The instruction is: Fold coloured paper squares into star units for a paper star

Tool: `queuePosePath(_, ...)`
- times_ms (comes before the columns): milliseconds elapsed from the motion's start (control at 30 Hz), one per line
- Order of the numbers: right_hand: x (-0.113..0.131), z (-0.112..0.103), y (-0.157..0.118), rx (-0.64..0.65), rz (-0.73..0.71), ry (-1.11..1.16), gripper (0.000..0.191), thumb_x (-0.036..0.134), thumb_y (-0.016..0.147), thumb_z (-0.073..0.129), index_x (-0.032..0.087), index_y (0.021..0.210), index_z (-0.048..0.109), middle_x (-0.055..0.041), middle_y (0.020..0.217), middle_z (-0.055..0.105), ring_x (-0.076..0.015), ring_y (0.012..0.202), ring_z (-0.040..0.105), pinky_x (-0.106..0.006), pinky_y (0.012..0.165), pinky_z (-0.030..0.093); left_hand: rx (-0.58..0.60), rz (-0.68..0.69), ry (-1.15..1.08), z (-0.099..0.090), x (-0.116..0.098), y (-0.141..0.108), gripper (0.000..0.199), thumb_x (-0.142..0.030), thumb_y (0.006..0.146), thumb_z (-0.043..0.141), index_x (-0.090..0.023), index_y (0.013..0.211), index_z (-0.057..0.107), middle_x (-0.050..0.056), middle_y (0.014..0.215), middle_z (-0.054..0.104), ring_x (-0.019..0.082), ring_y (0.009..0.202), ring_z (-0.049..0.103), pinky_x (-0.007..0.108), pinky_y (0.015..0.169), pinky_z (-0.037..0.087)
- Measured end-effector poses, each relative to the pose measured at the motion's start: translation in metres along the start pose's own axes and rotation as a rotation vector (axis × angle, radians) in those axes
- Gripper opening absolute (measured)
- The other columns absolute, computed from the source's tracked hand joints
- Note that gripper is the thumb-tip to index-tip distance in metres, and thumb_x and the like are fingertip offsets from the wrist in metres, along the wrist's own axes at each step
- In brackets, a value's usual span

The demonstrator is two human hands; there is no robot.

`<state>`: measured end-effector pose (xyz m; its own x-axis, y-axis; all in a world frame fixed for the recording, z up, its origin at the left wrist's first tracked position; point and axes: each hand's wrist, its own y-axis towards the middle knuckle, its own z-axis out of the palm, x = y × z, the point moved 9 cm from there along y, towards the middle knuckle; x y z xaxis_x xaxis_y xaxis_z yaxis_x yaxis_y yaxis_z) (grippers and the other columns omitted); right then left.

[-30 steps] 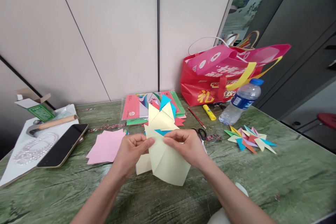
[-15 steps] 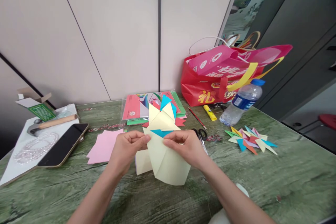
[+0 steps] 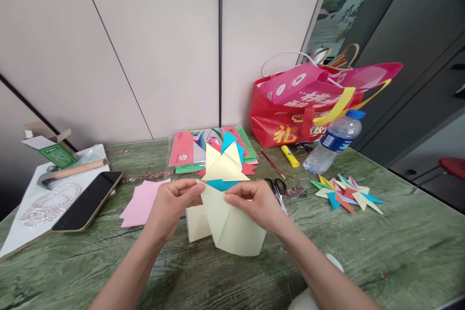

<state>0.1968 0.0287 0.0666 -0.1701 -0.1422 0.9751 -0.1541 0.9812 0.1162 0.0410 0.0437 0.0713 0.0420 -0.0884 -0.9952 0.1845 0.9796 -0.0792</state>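
A creased pale yellow paper [image 3: 238, 230] hangs between my two hands above the table. My left hand [image 3: 178, 201] pinches its upper left corner between thumb and fingers. Along the top edge, further right, my right hand [image 3: 254, 201] grips the same paper. Just behind it lie folded yellow paper [image 3: 223, 164] and blue paper pieces [image 3: 229, 141], with red points sticking out at the sides. A cream paper stack [image 3: 198, 224] sits partly hidden below the held sheet. Pink sheets [image 3: 141, 203] lie left of my left hand.
Scissors [image 3: 278, 189], a pencil [image 3: 272, 163] and a glue stick [image 3: 290, 156] lie right of centre. A bottle [image 3: 334, 140] stands before a red bag [image 3: 290, 106]. Folded paper stars [image 3: 348, 193] are at right; a phone [image 3: 89, 201] and hammer [image 3: 72, 170] are at left.
My left hand has shifted slightly left and up with the paper's corner. The lower part of the sheet has swung slightly right.
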Motion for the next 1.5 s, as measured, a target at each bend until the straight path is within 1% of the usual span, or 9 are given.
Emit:
queuePosePath(267,0.001,0.005,-0.001,0.032,0.009,0.003,0.012,0.027,0.069,0.062,0.016,0.069,0.068,-0.0024,0.07,0.07,-0.0148,0.062,0.062,-0.025,0.058,0.047,-0.065,0.123,0.073,-0.006,-0.01,-0.001,0.013,-0.027,0.066,0.069,-0.015,0.062,0.066,0.0,0.059,0.069,0.011,0.056,0.059,0.02,0.057,0.047)
queuePosePath(500,-0.003,0.002,0.001,0.003,0.028,0.052,0.014,0.03,0.068,0.063,0.016,0.068,0.068,-0.0029,0.069,0.07,-0.0147,0.06,0.061,-0.026,0.056,0.046,-0.047,0.039,0.033,-0.002,-0.001,0.001,0.022,-0.036,0.067,0.067,-0.014,0.073,0.068,0.003,0.067,0.071,0.017,0.064,0.063,0.028,0.066,0.051)
queuePosePath(733,-0.004,0.003,0.0,-0.004,0.032,0.072,0.015,0.032,0.067,0.064,0.017,0.069,0.068,-0.0026,0.069,0.071,-0.0151,0.06,0.062,-0.027,0.056,0.048,-0.11,0.129,0.121,-0.007,-0.005,-0.001,0.022,-0.037,0.068,0.065,-0.015,0.067,0.066,0.002,0.063,0.069,0.015,0.059,0.061,0.025,0.06,0.048)
queuePosePath(900,-0.006,-0.007,0.002,-0.097,0.042,0.119,0.02,0.036,0.064,0.066,0.017,0.069,0.067,-0.0032,0.068,0.071,-0.0165,0.06,0.063,-0.028,0.055,0.049,0.087,-0.033,0.003,0.018,0.006,-0.002,0.028,-0.042,0.071,0.061,-0.015,0.073,0.067,0.003,0.065,0.068,0.016,0.059,0.061,0.028,0.062,0.048)
queuePosePath(1033,-0.009,-0.019,0.002,-0.214,0.033,0.174,0.022,0.037,0.062,0.068,0.016,0.07,0.067,-0.0054,0.069,0.071,-0.0179,0.06,0.064,-0.028,0.054,0.049,0.25,-0.124,-0.008,0.043,0.013,-0.011,0.034,-0.045,0.072,0.058,-0.015,0.058,0.061,-0.002,0.049,0.057,0.01,0.048,0.05,0.024,0.057,0.044)
queuePosePath(1167,-0.012,-0.025,0.002,-0.278,0.05,0.201,0.026,0.04,0.061,0.069,0.016,0.071,0.067,-0.0063,0.069,0.071,-0.0191,0.059,0.064,-0.029,0.051,0.05,0.189,-0.102,0.058,0.045,0.019,-0.011,0.037,-0.046,0.069,0.06,-0.015,0.051,0.055,-0.005,0.047,0.047,0.007,0.045,0.037,0.019,0.047,0.033)
queuePosePath(1300,-0.016,-0.02,0.003,-0.234,0.073,0.209,0.028,0.041,0.064,0.067,0.016,0.075,0.065,-0.0071,0.07,0.07,-0.0194,0.061,0.064,-0.031,0.054,0.051,0.163,-0.099,0.068,0.041,0.025,-0.008,0.037,-0.048,0.069,0.059,-0.015,0.053,0.053,-0.003,0.049,0.046,0.008,0.046,0.036,0.02,0.044,0.028)
queuePosePath(1400,-0.009,-0.015,0.004,-0.193,-0.016,0.141,0.036,0.035,0.07,0.063,0.017,0.1,0.056,-0.0079,0.086,0.069,-0.0187,0.07,0.064,-0.033,0.065,0.053,0.204,-0.109,0.151,0.037,0.023,-0.007,0.037,-0.048,0.07,0.056,-0.016,0.053,0.053,-0.003,0.048,0.043,0.009,0.046,0.035,0.021,0.045,0.027)
queuePosePath(1500,0.02,-0.018,-0.004,-0.26,-0.294,-0.083,0.047,0.024,0.073,0.06,0.023,0.117,0.044,-0.0093,0.118,0.053,-0.0205,0.101,0.055,-0.037,0.083,0.048,0.271,-0.095,0.342,0.033,0.015,-0.009,0.039,-0.046,0.074,0.051,-0.017,0.048,0.045,-0.006,0.046,0.032,0.008,0.044,0.025,0.022,0.043,0.019)
